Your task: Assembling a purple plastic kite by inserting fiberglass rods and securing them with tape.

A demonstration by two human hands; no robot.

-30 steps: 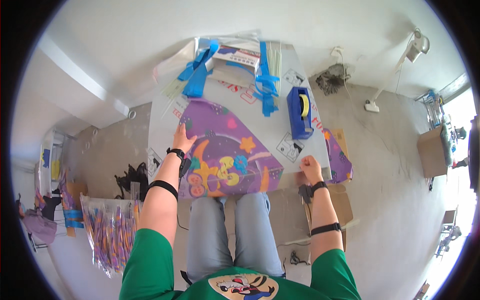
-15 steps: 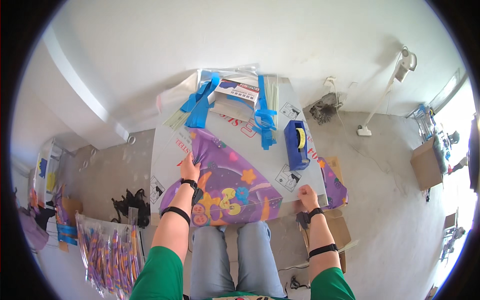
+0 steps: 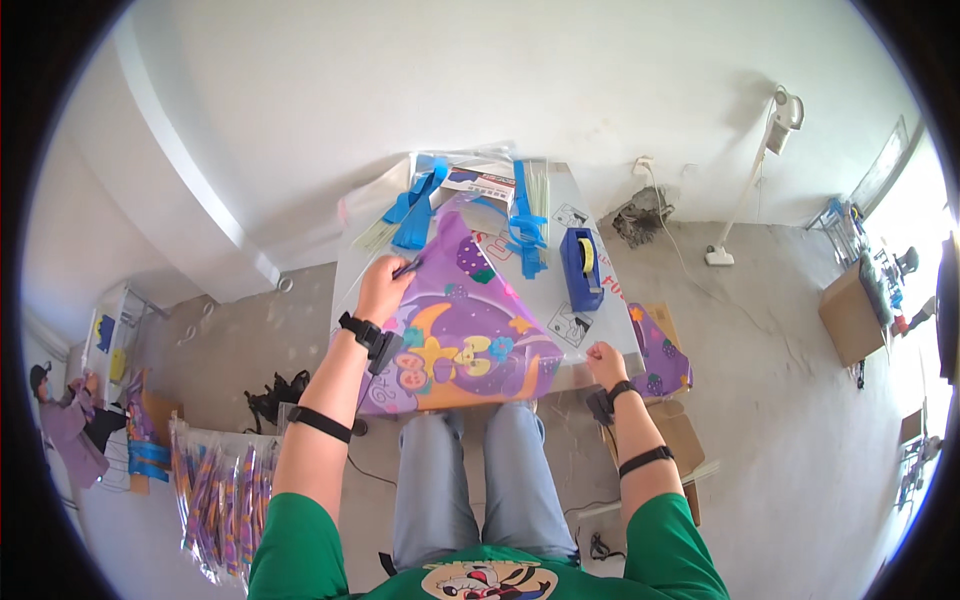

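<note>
Left hand (image 3: pixel 382 292) grips the upper-left edge of a purple cartoon-print sheet (image 3: pixel 470 335), that part raised, rest across tabletop's (image 3: pixel 545 290) front. Right hand (image 3: pixel 605 366) curled closed near sheet's right corner; any held item unclear. Blue tape dispenser (image 3: pixel 580 285) beyond; blue strips (image 3: pixel 412 215) farther back.

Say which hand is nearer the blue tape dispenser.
Right: right hand sits below the blue tape dispenser in frame; left hand, gripping the purple sheet, is farther to its left.
</note>
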